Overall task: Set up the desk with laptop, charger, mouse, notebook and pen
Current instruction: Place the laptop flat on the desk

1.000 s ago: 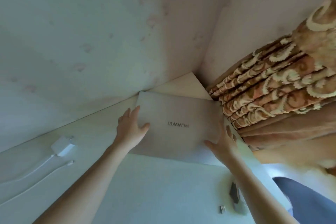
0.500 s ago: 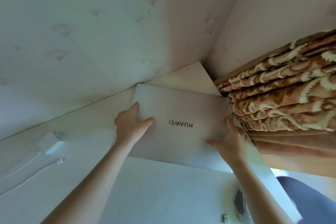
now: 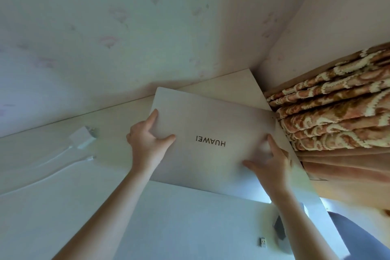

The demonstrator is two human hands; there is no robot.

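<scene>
Gripping one closed laptop (image 3: 213, 139), two hands, left hand (image 3: 147, 143), right hand (image 3: 271, 164), one charger (image 3: 82, 137)

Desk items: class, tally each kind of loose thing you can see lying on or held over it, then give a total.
Laptop: 1
Charger: 1
USB dongle: 1
Mouse, partly hidden by the right arm: 1
Total: 4
</scene>
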